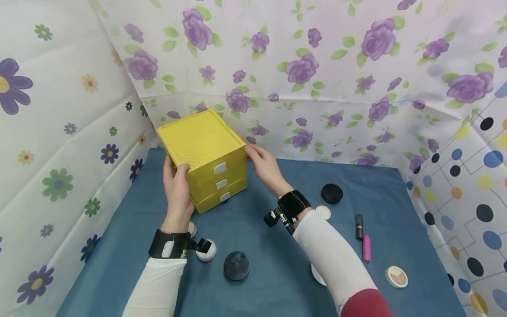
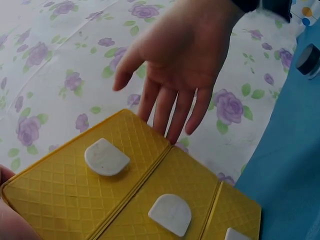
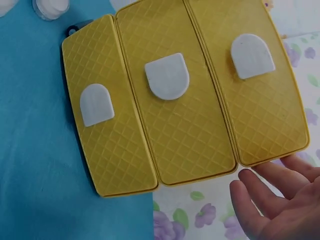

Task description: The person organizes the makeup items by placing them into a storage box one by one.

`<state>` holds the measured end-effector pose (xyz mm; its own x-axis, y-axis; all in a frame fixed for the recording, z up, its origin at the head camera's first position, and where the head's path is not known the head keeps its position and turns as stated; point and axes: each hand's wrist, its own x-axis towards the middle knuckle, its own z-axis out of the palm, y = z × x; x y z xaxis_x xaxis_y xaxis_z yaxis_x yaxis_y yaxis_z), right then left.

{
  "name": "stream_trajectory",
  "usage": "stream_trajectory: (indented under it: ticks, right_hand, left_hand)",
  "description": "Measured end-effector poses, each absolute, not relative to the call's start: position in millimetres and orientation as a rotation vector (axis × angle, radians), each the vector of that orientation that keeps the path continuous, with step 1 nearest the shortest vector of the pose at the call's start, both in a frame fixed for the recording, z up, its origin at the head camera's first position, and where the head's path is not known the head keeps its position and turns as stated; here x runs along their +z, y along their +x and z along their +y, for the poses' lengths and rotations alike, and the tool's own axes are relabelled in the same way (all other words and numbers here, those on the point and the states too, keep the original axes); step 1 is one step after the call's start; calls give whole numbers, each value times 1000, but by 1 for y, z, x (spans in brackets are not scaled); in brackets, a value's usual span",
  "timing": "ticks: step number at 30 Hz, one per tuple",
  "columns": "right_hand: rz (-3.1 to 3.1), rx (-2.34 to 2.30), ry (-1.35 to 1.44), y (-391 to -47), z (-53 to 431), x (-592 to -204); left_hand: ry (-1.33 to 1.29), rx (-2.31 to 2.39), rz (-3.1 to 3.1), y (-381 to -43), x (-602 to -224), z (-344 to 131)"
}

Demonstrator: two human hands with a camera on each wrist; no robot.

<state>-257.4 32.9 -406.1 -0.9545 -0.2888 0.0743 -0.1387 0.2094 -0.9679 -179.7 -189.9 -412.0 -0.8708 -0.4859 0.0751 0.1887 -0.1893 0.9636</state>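
A yellow box with three stacked drawers (image 1: 203,141) stands at the back left on blue cloth, its front angled toward the right. Each drawer front has a white rounded handle (image 3: 167,76). My left hand (image 1: 177,193) holds the box's left front corner, thumb at the front edge and fingers along the side. Only a bit of that hand shows at the left wrist view's lower left. At the opposite side, my right hand (image 1: 269,171) touches the upper right edge with extended fingertips; its palm (image 2: 185,50) faces the box, away from it.
A dark round case (image 1: 236,266) and a white-rimmed jar (image 1: 207,252) lie in front of the box. To the right are a black round case (image 1: 332,193), a dark lipstick-like tube (image 1: 359,226), a pink tube (image 1: 366,248) and a three-colour compact (image 1: 397,277). Flowered cloth (image 1: 301,127) hangs behind.
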Motion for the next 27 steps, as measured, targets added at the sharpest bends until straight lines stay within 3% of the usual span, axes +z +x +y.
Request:
stream_trajectory:
  ticks: [16, 27]
  right_hand:
    - [2222, -1939, -385, -213, 91, -414]
    - [2275, -1989, -192, -190, 119, -410]
  left_hand:
    - [203, -1997, -1948, -187, -421, -176]
    - [-2, -2040, -2105, -207, -425, -155]
